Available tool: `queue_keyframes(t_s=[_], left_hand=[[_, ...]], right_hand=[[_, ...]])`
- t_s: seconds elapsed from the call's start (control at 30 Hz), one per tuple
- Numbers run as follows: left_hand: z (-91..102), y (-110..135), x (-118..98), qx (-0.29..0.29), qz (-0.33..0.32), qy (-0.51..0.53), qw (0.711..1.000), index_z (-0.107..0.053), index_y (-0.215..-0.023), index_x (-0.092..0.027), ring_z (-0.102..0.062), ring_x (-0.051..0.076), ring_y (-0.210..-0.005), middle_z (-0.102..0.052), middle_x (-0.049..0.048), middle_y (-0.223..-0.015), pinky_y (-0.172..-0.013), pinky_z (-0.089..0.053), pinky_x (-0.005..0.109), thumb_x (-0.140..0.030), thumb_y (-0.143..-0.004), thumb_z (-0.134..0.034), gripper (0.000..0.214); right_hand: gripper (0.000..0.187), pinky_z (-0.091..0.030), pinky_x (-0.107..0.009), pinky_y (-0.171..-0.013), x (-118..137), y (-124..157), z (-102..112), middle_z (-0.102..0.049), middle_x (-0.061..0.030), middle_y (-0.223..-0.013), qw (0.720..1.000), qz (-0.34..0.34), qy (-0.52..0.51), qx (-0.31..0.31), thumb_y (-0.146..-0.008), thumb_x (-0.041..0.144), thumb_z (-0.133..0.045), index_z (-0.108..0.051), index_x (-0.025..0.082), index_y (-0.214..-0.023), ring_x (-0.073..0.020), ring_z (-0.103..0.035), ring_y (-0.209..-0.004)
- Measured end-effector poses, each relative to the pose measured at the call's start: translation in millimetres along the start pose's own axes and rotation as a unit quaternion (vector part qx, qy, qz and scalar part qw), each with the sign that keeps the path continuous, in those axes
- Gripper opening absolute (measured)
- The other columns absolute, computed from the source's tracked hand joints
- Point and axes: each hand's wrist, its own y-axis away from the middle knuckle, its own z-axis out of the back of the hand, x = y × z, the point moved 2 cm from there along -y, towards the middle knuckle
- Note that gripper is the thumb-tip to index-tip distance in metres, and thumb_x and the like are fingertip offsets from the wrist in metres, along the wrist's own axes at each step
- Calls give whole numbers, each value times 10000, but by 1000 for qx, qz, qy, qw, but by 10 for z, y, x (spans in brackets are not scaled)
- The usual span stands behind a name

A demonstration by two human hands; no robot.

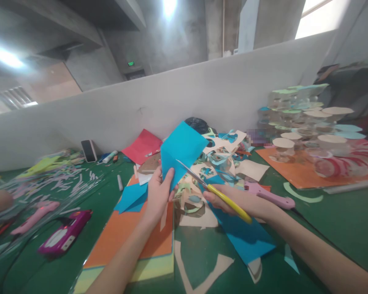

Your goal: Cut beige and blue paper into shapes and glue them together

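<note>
My left hand [159, 185] grips a sheet of bright blue paper [184, 145] by its lower edge, thumb on the near side. The sheet is raised above the table and looks folded or bent. In my right hand [237, 196] is a pair of scissors [227, 201] with yellow handles. Its blades point up and left, their tips in front of the blue sheet; whether they touch it I cannot tell. Under my right hand lies another blue piece [245, 234]. A smaller blue piece [131, 198] rests on the stack of orange and yellow sheets [125, 241] beneath my left forearm.
Cut paper scraps [223, 151] are heaped behind my hands. A pink glue gun [270, 196] lies right, its cord trailing. Paper-topped clear cups [303, 122] stand on orange card [282, 171]. Leftward are a purple device [66, 234], another pink tool [35, 218] and a phone [88, 151].
</note>
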Motion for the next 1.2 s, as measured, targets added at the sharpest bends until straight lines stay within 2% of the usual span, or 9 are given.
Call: queue_keyframes(t_s=[0.1, 0.23, 0.37, 0.5, 0.67, 0.8, 0.93, 1.1, 1.2], left_hand=[[-3, -10, 30, 24, 17, -15, 999, -521, -900, -217, -316, 32, -252, -567, -71, -486, -315, -235, 151, -483, -840, -606, 286], [2, -27, 55, 36, 20, -20, 999, -510, -874, -219, -316, 31, -253, -572, -68, -491, -318, -235, 152, -498, -846, -588, 291], [6, -37, 61, 48, 30, -8, 998, -492, -848, -220, -316, 34, -257, -566, -71, -500, -319, -241, 158, -515, -849, -584, 309], [2, -26, 60, 37, 58, 19, 997, -495, -842, -227, -331, 51, -257, -547, -65, -484, -319, -265, 170, -583, -842, -559, 361], [-25, 8, 62, 43, 93, 4, 995, -480, -779, -234, -355, 65, -264, -522, -58, -447, -302, -237, 162, -571, -836, -577, 355], [-41, 26, 64, 76, 81, -10, 994, -475, -730, -230, -342, 61, -254, -536, -47, -435, -295, -229, 162, -556, -861, -548, 359], [-43, 31, 31, 83, 68, -10, 994, -471, -705, -222, -318, 51, -245, -551, -44, -449, -295, -245, 168, -551, -871, -535, 374], [-45, 45, 0, 83, 62, -17, 994, -475, -725, -217, -305, 46, -240, -549, -59, -439, -304, -287, 167, -547, -887, -505, 369], [-63, 69, 6, 97, 61, -30, 993, -477, -741, -216, -318, 45, -239, -547, -64, -437, -302, -275, 161, -554, -889, -500, 370]], right_hand=[[500, -323, -232, -463, 46, 27, 4, -422, 38, -653, 1000, 14, 23, -4, -859, 708, -448, -444, 214, -781, -105, -363, -538], [508, -375, -240, -460, -90, -72, -58, -430, 57, -552, 1000, 0, -19, 10, -853, 715, -456, -413, 222, -740, -113, -451, -461], [548, -386, -239, -432, -192, -135, -88, -402, 67, -484, 999, -5, -36, 8, -840, 744, -446, -391, 223, -679, -111, -452, -400], [543, -386, -234, -458, -116, -70, -51, -468, 50, -527, 1000, 5, -25, 14, -839, 743, -453, -424, 216, -715, -116, -477, -449], [610, -382, -243, -515, -28, 10, -21, -464, 38, -507, 998, 30, 0, 48, -888, 749, -308, -481, 195, -702, -109, -443, -464], [577, -391, -248, -519, -62, -13, -44, -470, 42, -507, 999, 39, -4, 34, -887, 735, -350, -494, 203, -718, -117, -457, -468], [556, -385, -248, -483, -102, -56, -87, -469, 37, -477, 999, 23, -33, 2, -879, 710, -415, -432, 210, -635, -109, -451, -424], [557, -364, -235, -450, -99, -64, -95, -479, 35, -507, 999, 16, -31, -4, -869, 724, -416, -451, 203, -675, -101, -447, -419], [584, -374, -224, -472, -88, -55, -85, -505, 30, -559, 999, 40, -7, 11, -892, 739, -328, -487, 201, -730, -105, -466, -467]])
